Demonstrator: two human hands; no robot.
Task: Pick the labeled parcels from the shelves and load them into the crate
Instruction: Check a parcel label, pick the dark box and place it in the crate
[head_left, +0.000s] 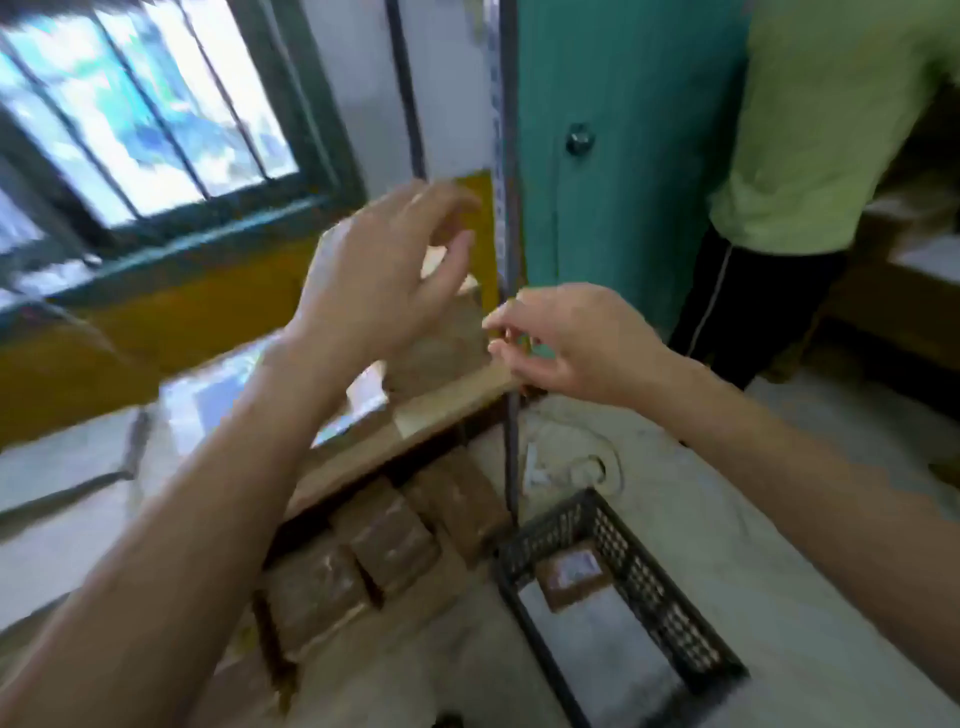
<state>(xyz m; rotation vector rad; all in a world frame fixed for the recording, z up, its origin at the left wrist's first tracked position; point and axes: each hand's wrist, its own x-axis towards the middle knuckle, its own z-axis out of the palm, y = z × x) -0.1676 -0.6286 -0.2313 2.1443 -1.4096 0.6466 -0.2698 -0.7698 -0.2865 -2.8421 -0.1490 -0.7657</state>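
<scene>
Fingers (457, 260) of the left hand (374, 280) were spread and gently curved, gripping nothing. Those of the right hand (576, 343) were loosely bent, apart and equally empty.

Nearest, on the pale, rough floor (779, 467), stood a rectangular crate (649, 582) of black plastic lattice. Inside it lay one flat parcel (574, 571), brown with a white label. Just left of the crate, low in the rack, several blocky parcels (384, 535) sat side by side, brown and glossy with tape.

Above them ran a bare wooden shelf board (415, 431). On it stood a taped parcel (441, 353), brown and boxy, between the two hands. The left hand hovered over its upper left side, and the right fingertips were just beside its right edge. Through the motion blur, contact seemed possible but I could not tell. A dark metal upright (511, 249) rose behind the parcel.

Farther off were a barred window (156, 130), a teal door (623, 156) and a person in a light green shirt (810, 130).
</scene>
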